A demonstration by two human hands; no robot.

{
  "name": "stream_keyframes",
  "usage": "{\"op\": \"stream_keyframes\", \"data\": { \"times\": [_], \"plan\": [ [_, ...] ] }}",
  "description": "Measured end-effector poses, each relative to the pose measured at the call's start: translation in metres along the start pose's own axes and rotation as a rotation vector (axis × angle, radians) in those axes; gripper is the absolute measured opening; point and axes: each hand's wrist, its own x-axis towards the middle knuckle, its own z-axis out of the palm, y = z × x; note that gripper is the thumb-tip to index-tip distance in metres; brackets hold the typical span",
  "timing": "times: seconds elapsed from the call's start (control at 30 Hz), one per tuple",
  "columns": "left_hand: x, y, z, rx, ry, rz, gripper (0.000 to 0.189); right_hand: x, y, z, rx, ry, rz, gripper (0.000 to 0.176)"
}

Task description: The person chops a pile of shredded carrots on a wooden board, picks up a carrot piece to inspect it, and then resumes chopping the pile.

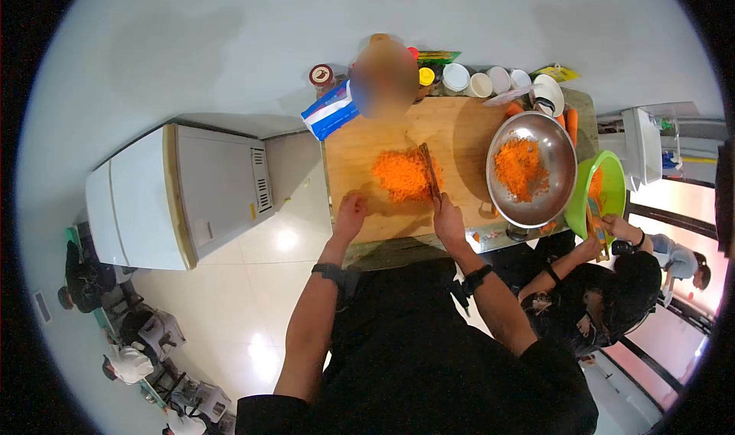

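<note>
A heap of finely chopped carrot (402, 176) lies on the wooden cutting board (352, 152). My right hand (447, 217) grips the handle of a kitchen knife (430, 171), whose blade stands nearly edge-on at the right side of the heap. Bits of carrot appear to cling to the blade. My left hand (351, 211) is over the board's near left part, beside the heap, with its fingers curled in and nothing visible in them.
Right of the board, a steel bowl (499, 182) holds more chopped carrot. Beyond it, a co-worker's hands (612, 227) work at a green basin (612, 167). Jars, cups (455, 77) and a blue-white packet (331, 112) line the back. A white fridge (184, 194) stands left.
</note>
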Motion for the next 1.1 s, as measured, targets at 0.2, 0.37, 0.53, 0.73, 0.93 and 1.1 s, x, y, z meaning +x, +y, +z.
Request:
{"op": "stream_keyframes", "data": {
  "times": [0.2, 0.37, 0.53, 0.73, 0.93, 1.1],
  "plan": [
    [0.006, -0.024, 0.01, -0.102, 0.015, 0.133, 0.025, 0.0, -0.015, -0.005, -0.006, -0.041, 0.004, 0.034],
    [0.009, -0.007, 0.008, -0.182, -0.01, 0.087, 0.028, 0.006, -0.008, -0.001, -0.045, 0.042, -0.107, 0.033],
    [0.012, -0.021, 0.009, -0.05, -0.037, 0.168, 0.028, 0.006, 0.01, 0.019, -0.069, 0.023, -0.118, 0.031],
    [0.008, 0.003, 0.0, 0.015, -0.051, 0.07, 0.025, -0.01, -0.015, -0.012, -0.098, -0.09, -0.04, 0.027],
    [0.01, -0.017, 0.011, -0.082, -0.058, 0.064, 0.028, 0.006, 0.001, 0.025, -0.05, 0.09, -0.152, 0.027],
    [0.005, 0.008, 0.004, 0.122, 0.025, 0.156, 0.035, -0.009, -0.019, -0.011, -0.108, -0.072, -0.027, 0.023]
  ]
}}
